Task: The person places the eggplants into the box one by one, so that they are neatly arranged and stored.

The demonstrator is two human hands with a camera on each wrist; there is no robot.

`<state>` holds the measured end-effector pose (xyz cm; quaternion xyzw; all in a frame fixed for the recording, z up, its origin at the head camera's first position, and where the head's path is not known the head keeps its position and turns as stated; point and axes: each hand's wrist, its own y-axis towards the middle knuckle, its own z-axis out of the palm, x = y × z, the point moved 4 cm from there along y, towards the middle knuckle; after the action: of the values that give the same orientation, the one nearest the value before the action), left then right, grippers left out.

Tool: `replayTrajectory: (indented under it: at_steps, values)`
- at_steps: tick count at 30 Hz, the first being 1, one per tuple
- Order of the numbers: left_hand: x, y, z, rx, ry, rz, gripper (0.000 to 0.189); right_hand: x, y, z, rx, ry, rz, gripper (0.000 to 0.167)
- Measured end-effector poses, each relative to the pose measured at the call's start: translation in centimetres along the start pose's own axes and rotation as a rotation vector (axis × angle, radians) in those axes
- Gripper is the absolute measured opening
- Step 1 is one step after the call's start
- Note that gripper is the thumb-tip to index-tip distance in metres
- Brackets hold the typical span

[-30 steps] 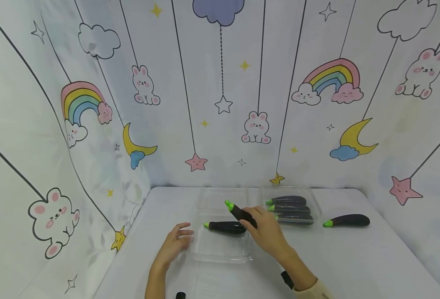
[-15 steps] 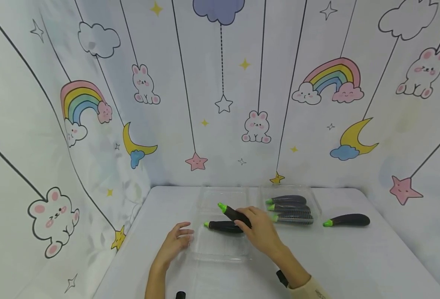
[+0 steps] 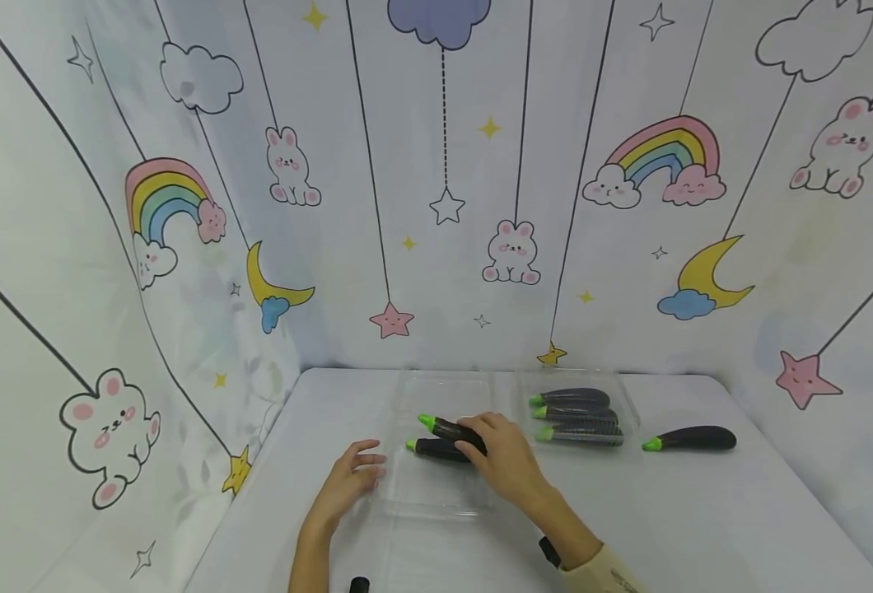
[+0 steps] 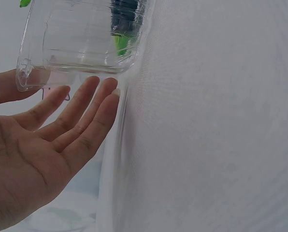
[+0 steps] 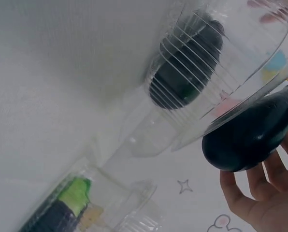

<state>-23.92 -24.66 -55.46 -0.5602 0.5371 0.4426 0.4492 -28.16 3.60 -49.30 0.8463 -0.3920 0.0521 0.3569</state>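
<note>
My right hand (image 3: 506, 461) grips a dark eggplant (image 3: 447, 430) with a bright green stem end pointing left, over the left clear plastic box (image 3: 436, 494). In the right wrist view, its rounded end is beside the box rim, with fingers curled round it. A second eggplant (image 3: 436, 450) lies inside that box, its right end hidden by my right hand and the held eggplant. At the box's left side is my left hand (image 3: 347, 486), fingers spread and lightly bent. The left wrist view has the fingertips (image 4: 112, 89) right at the box's end wall.
To the right, another clear box (image 3: 629, 412) contains several eggplants (image 3: 573, 412). A single eggplant (image 3: 692, 438) lies on the white table (image 3: 703, 511) farther right. Small black objects show near the front, one (image 3: 359, 585) by my left forearm. A patterned curtain (image 3: 436, 272) hangs behind.
My right hand has moved left and slightly down with the eggplant, which now lies more level over the one in the box. My left hand has stayed at the box's side.
</note>
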Motion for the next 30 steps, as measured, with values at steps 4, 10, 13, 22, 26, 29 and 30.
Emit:
replayTrajectory:
  at_steps: [4,10,13,22,26,29,30]
  values:
    - [-0.1,-0.1,0.1,-0.008,-0.007,-0.007,0.055,0.1,0.1,0.4,-0.006,0.013,-0.020,0.036]
    - [-0.1,0.0,0.1,0.002,0.009,-0.014,0.056,0.0,0.2,1.2,0.023,-0.006,-0.010,0.036]
    - [0.0,0.1,0.1,0.006,0.013,-0.023,0.056,0.0,0.3,1.7,0.042,-0.022,-0.003,0.036]
    - [0.0,0.0,0.0,-0.002,0.022,-0.024,0.056,0.5,0.4,2.7,0.050,-0.053,-0.018,0.035]
    - [0.1,0.1,-0.1,0.001,0.017,-0.023,0.056,0.6,0.4,3.2,0.061,-0.058,-0.018,0.034]
    - [0.1,0.1,0.0,0.005,0.021,-0.020,0.055,0.6,0.2,3.6,0.067,-0.060,-0.019,0.033]
    - [0.1,0.2,0.0,0.007,0.023,-0.017,0.055,0.6,0.1,3.8,0.070,-0.061,-0.020,0.033]
